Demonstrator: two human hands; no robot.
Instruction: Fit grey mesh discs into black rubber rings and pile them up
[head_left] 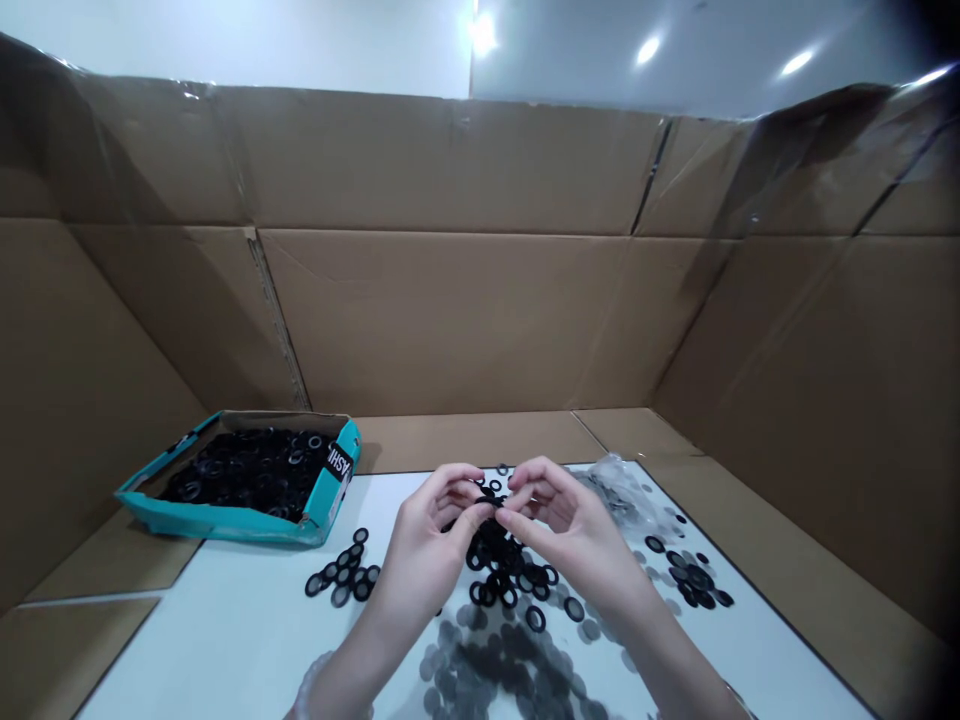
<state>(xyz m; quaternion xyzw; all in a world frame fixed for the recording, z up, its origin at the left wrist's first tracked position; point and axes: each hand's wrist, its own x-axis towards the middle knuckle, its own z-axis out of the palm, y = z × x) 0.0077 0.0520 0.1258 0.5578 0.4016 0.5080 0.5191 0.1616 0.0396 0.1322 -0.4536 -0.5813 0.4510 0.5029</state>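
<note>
My left hand (439,530) and my right hand (559,515) meet over the middle of the white board. Thumbs and fingertips of both pinch one small black ring (489,501) between them. Below and behind the hands lies a heap of black rings (499,560), partly hidden by my fingers. Thin, translucent grey discs (480,660) are scattered in front of the heap, under the shadow of my hands. To the left sits a small group of black rings with grey centres (343,572).
A teal box (225,522) full of black rings stands at the back left. Several dark pieces (694,580) lie in a group on the right. Behind them is a clear plastic bag (619,495) with grey discs. Cardboard walls (450,320) surround the white board (225,620).
</note>
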